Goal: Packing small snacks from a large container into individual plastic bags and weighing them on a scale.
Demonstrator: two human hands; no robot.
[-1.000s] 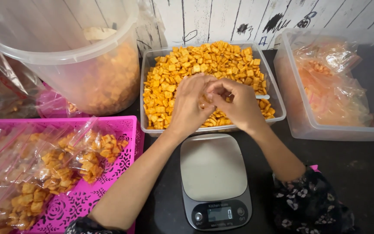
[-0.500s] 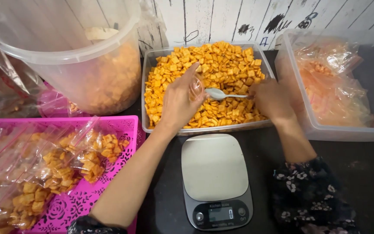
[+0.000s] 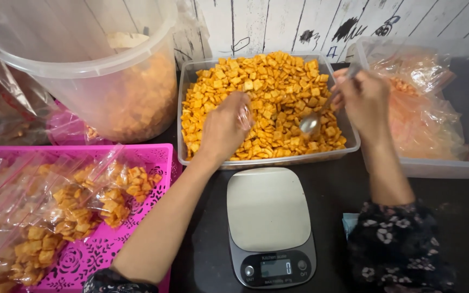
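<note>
My left hand (image 3: pixel 225 127) holds a small clear plastic bag (image 3: pixel 245 115) open over a clear rectangular tub (image 3: pixel 186 103) heaped with orange square crackers (image 3: pixel 267 92). My right hand (image 3: pixel 363 101) grips the handle of a metal spoon (image 3: pixel 311 122); its bowl dips into the crackers at the tub's right side, a short way from the bag. A small digital kitchen scale (image 3: pixel 270 223) with nothing on its plate sits on the dark table just in front of the tub, between my forearms.
A pink perforated basket (image 3: pixel 109 249) at the left holds several filled cracker bags. A large clear bucket (image 3: pixel 77 59) of crackers stands at the back left. A clear bin (image 3: pixel 451 163) with crumpled bags is at the right. A white plank wall rises behind.
My hands parted from the tub's middle. The right hand took up the spoon and swung it right, tilting its bowl into the crackers. The left hand kept the bag near the centre.
</note>
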